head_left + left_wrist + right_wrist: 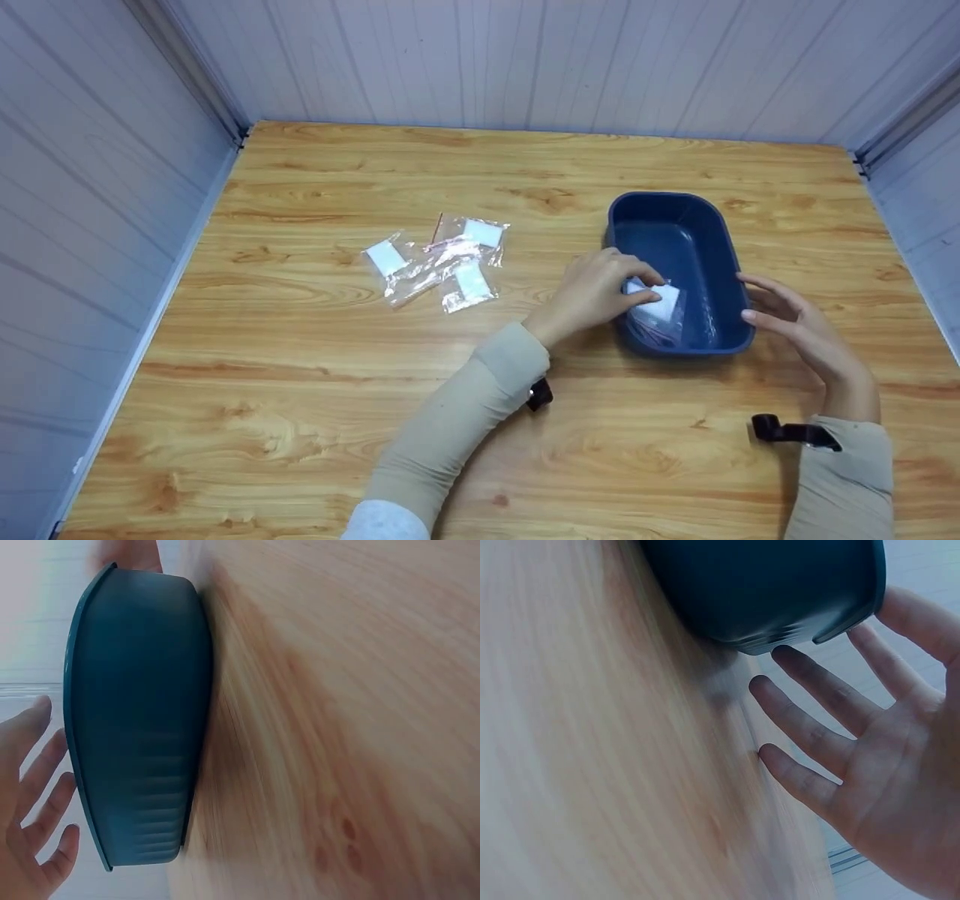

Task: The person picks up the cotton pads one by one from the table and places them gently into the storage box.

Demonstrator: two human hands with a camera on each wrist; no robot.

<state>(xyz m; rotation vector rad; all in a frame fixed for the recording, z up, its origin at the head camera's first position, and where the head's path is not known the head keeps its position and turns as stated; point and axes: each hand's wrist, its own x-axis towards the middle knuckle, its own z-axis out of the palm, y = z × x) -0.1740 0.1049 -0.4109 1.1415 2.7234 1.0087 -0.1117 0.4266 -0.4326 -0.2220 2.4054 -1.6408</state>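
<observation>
While left hand (600, 279) arches over tub (705, 262), right hand (814, 334) touches rim (664, 195).

bagged white pieces (472, 281), left of centre: 3 | blue bin (664, 247), right: 1 | bagged piece (664, 306) inside it: at least 1 | left hand (592, 289): 1 | right hand (816, 343): 1 | black wrist devices (766, 427), lower half: 2

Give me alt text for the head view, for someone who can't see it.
A person's left grip is at a clear bag with a white piece, inside a blue bin, while the right grip touches the bin's right rim. To the left, similar bags showing three white pieces lie on the table.
</observation>
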